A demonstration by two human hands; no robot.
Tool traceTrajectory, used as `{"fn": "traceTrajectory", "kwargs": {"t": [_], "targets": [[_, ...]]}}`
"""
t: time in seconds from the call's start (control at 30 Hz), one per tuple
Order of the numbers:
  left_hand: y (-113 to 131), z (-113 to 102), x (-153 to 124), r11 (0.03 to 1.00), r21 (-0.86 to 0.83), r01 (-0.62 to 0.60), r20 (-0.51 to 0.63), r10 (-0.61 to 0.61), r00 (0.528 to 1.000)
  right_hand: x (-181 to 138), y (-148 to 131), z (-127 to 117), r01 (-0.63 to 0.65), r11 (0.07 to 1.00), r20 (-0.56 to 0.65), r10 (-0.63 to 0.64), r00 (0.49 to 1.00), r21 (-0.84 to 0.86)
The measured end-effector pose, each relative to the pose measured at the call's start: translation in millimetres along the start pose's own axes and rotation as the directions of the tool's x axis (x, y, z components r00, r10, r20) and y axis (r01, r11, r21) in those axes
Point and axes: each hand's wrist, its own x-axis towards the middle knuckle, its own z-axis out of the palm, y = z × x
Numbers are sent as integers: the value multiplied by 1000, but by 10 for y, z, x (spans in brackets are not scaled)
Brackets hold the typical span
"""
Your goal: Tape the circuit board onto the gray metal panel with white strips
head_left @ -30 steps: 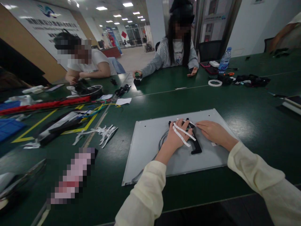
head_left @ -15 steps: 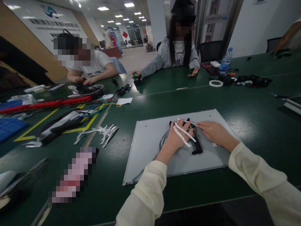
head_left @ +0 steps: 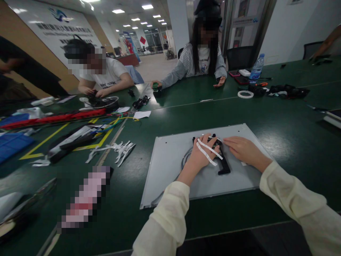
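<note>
So we've got both our hands over a light grey rectangular board with a thin pale edge [head_left: 165, 163], lying flat on a dark green, slightly shiny table [head_left: 186, 117]. Sitting on the board, a bit right of its middle, is the black angular plastic-looking frame [head_left: 224, 167], with one straight leg coming down towards us. Our left hand [head_left: 201, 154] is laid palm-down over the frame's left part, fingers apart and a little bent; we can't tell if it's actually gripping or just resting there, since the palm side is hidden. Two narrow white paper-like strips [head_left: 207, 155] run slantwise across the back of that hand. Our right hand [head_left: 246, 149] is at the frame's upper right corner, fingers close together and pointing left, but the thumb's out of sight, so we honestly can't say whether anything's pinched in there. A thin grey cable [head_left: 183, 162] curves out by the left wrist. Off to the left there's a messy heap of white strips [head_left: 124, 151] on the table, and further back on the right a white ring of tape [head_left: 245, 97] near a clear plastic bottle with a blue label [head_left: 256, 69]. Across from us sits a person in a striped top [head_left: 204, 60].
</note>
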Motion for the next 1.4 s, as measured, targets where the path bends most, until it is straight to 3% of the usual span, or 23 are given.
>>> {"fn": "traceTrajectory", "kwargs": {"t": [0.5,1.1,1.3,1.4], "targets": [[-8,17,12,995,-85,-44,4,44,999,10,-47,-25,78,994,46,-75,996,-70],[121,-17,-29,999,50,4,17,-5,1000,-2,-85,11,61,995,68,-55,996,-79],[127,-7,-34,999,35,-1,-2,1,1000,-5,-51,38,-21,1000,4,21,1000,2],[110,24,-41,1000,15,-20,-21,20,1000,22,-54,32,-93,988,-87,104,991,119]]}}
